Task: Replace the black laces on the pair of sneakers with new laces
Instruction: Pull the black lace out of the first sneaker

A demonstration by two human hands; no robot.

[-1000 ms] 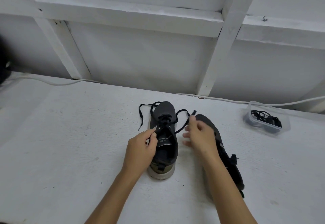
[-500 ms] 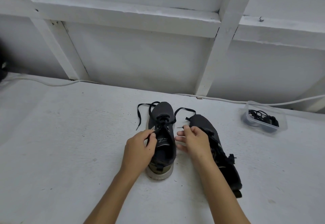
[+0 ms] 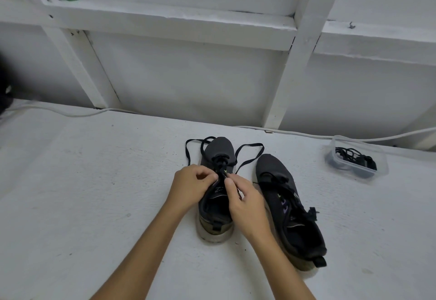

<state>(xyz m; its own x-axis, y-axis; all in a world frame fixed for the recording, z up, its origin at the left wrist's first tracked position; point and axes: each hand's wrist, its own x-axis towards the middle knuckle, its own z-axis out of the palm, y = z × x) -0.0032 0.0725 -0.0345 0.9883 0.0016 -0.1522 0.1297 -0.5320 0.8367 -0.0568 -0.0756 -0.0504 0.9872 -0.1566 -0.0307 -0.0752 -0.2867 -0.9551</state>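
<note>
My two forearms enter from the near edge of the white table (image 3: 82, 181) and meet over the left sneaker (image 3: 215, 205), the landmark for what follows. This sneaker stands upright, heel toward me and toe pointing away, its pale sole showing at the heel. My left hand (image 3: 191, 187) rests on the sneaker's left side with fingers curled, fingertips pinched at the lacing just ahead of the tongue. My right hand (image 3: 245, 203) lies over the sneaker's right side, thumb and forefinger pinching the black lace (image 3: 247, 156) at the same spot; I cannot tell exactly which strand each hand grips. Beyond the hands, the loosened lace runs out in two loops, one past the toe on the left, the other sweeping to the right of the toe. Just right of the landmark lies the right sneaker (image 3: 289, 207), tipped onto its side, toe away, its own laces loose along the upper. Farther right and beyond, well apart from the landmark, stands a clear plastic container (image 3: 382, 170) holding a bundle of dark laces (image 3: 354, 157). Behind the toe, along the table's far edge, runs a white cable (image 3: 306, 134), then the white framed wall (image 3: 188, 82)
</note>
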